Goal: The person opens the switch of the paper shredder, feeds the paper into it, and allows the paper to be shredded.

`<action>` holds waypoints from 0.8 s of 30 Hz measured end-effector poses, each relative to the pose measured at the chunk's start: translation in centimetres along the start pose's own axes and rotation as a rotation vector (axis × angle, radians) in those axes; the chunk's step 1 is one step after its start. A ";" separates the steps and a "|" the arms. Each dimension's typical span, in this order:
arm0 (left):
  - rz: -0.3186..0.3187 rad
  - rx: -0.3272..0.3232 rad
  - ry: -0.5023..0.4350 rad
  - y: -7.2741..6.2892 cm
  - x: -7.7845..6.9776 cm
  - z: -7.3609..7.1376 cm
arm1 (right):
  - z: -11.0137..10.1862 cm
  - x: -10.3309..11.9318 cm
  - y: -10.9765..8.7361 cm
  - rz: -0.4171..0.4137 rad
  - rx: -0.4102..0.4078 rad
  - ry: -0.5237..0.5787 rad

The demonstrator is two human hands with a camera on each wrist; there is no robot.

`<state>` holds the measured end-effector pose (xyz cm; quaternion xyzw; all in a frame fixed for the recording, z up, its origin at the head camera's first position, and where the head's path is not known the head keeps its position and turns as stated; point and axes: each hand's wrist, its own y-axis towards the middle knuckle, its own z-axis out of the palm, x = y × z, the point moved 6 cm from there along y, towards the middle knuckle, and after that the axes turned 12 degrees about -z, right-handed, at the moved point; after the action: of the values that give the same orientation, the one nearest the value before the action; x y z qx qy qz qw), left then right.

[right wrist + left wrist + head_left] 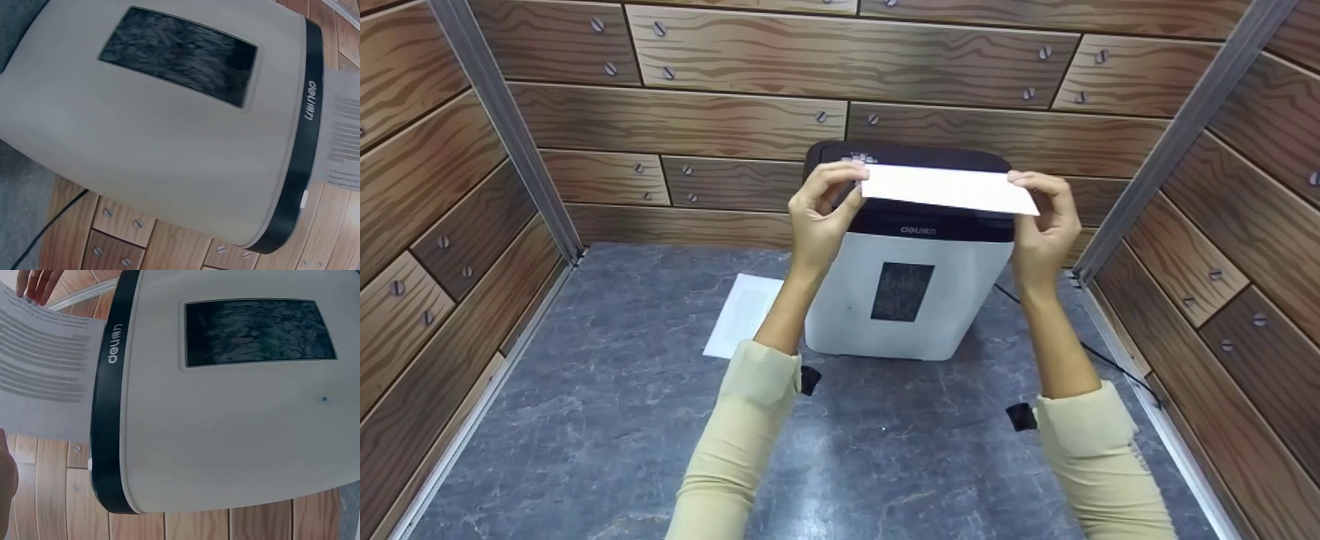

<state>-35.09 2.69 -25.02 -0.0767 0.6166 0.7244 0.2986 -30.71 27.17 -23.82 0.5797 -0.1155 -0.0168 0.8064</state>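
Observation:
A white sheet of printed paper (945,187) is stretched above the top of a Deli paper shredder (840,292). My left hand (823,214) pinches the sheet's left end between thumb and fingers. At its right end my right hand (1046,229) pinches it too. Printed lines show on the sheet's front (50,371) in the left wrist view, and the black rim hides its lower edge. Whether that edge sits in the slot I cannot tell. Paper shreds (180,56) show through the shredder's dark window.
Another printed sheet (741,315) lies on the grey marbled floor (607,390), left of the shredder. A black power cord (1110,364) runs along the right. Wood-patterned walls (735,60) enclose the space at the back and sides.

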 end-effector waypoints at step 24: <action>-0.237 -0.105 0.021 0.4 2.0 0.1 | -0.2 -1.8 -0.3 0.168 0.021 -0.073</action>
<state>-36.88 3.44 -25.62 -0.1719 0.5676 0.7145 0.3712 -32.36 27.54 -24.41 0.5756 -0.1931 0.0309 0.7940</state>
